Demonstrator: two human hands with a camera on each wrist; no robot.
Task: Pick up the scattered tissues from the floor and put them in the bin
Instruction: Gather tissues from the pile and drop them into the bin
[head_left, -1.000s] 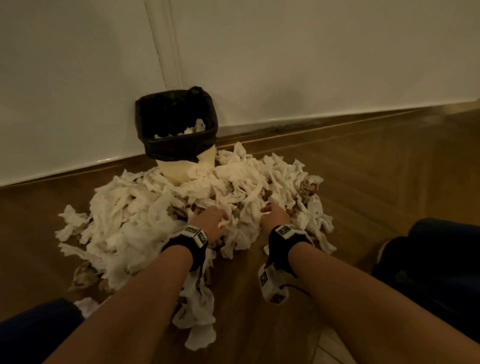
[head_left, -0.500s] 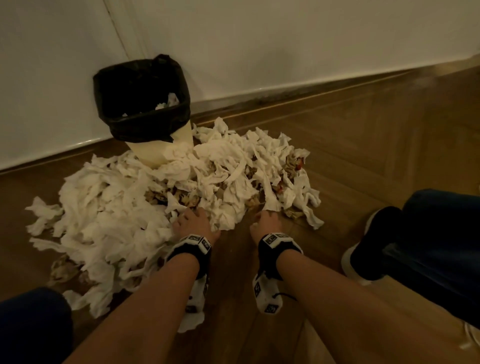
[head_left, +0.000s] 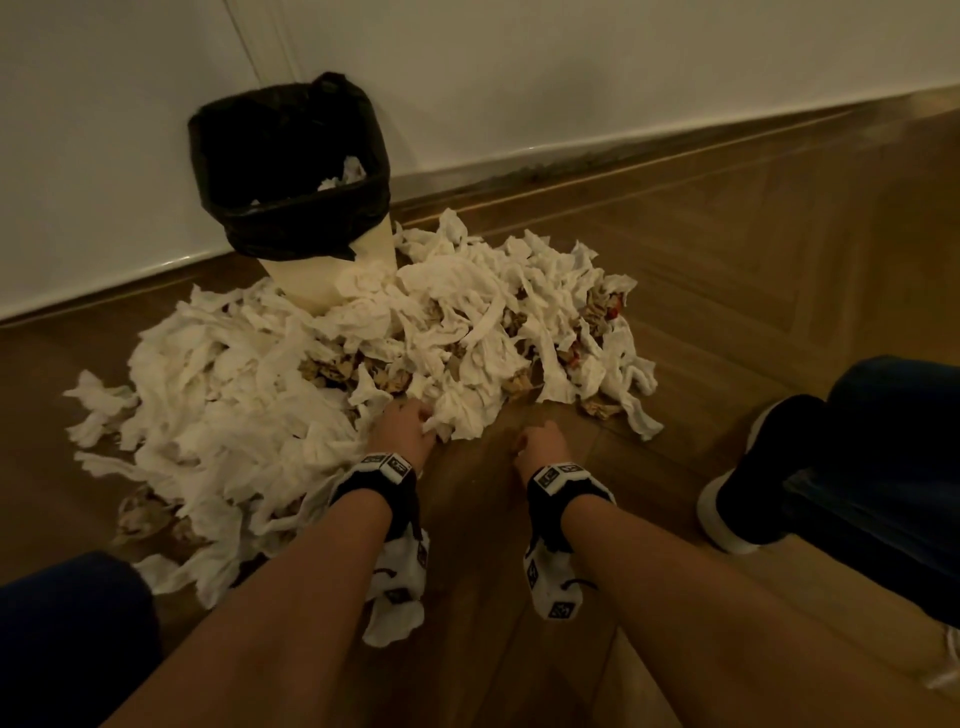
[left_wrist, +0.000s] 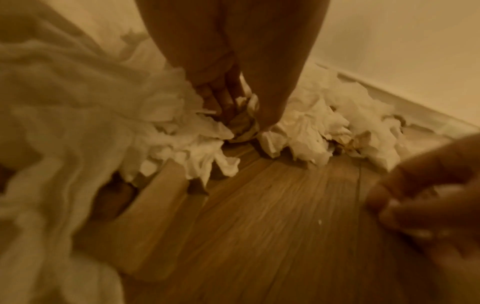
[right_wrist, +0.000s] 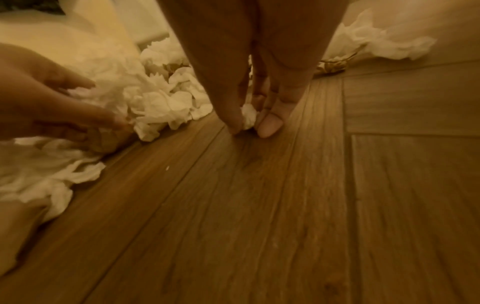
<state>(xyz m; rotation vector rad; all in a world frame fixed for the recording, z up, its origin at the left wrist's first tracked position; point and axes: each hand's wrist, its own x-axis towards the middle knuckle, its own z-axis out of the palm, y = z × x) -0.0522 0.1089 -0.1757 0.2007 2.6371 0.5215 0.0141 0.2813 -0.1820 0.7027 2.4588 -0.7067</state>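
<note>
The tissues (head_left: 291, 384) lie in a broad crumpled heap on the wooden floor (head_left: 727, 291), banked against the foot of the bin (head_left: 291, 171), which stands by the wall (head_left: 571, 73) with a black liner and only a few white scraps showing inside. The left hand (head_left: 402, 431) is at the near edge of the heap with its fingers curled into the paper – in the left wrist view, blurred as it is, they seem to be closing on a bunch of white and brownish wads. The right hand (right_wrist: 249, 115) is on bare floor just clear of the heap, thumb and fingertips pinching one small white scrap (right_wrist: 248, 118). This stuff should handle as nearly weightless, soft and loose: it will compress to almost nothing, tear if tugged by a corner, and shed strays from any grip that is not closed all round. Better, I judge, to rake a handful together and take it from underneath and the sides, squeezing it into a ball – the tangled strips will likely drag neighbours along
</note>
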